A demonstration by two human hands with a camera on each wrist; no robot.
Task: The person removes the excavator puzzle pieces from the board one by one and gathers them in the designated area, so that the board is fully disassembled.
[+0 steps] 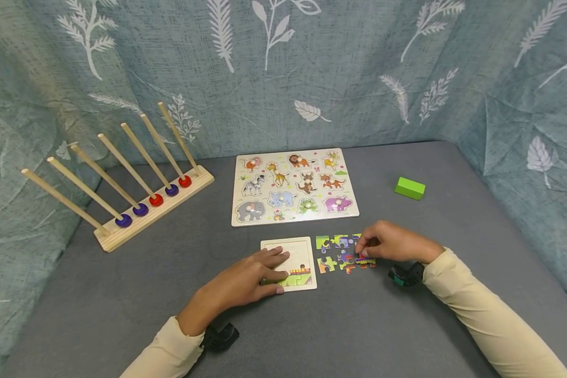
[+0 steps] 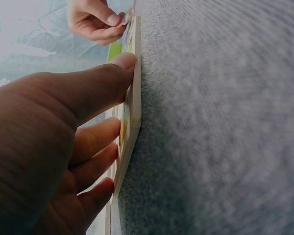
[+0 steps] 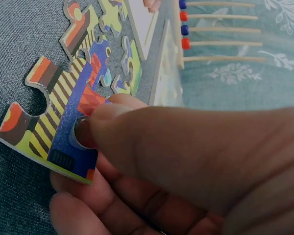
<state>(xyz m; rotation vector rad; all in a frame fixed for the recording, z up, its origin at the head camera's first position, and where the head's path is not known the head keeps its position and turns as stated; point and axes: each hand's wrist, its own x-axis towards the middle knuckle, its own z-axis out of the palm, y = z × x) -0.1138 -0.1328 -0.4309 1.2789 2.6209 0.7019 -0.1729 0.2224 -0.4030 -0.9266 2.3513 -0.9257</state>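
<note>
My left hand (image 1: 250,275) lies with relaxed fingers on a square wooden puzzle tray (image 1: 297,251), over its lower left part. Some pieces with a red and yellow pattern are fitted along the tray's bottom. My right hand (image 1: 394,241) is over the loose jigsaw pieces (image 1: 326,264) beside the tray. In the right wrist view it pinches a blue, striped puzzle piece (image 3: 63,125), thumb on top and fingers beneath. That piece looks tilted, its far side close to neighbouring pieces; whether it touches them I cannot tell.
Behind the tray lies a wooden animal peg board (image 1: 290,216). A wooden stand (image 1: 163,210) with upright rods and red and blue discs is at the back left. A green block (image 1: 410,188) sits on the right. A leaf-patterned curtain (image 1: 359,79) hangs behind the grey table.
</note>
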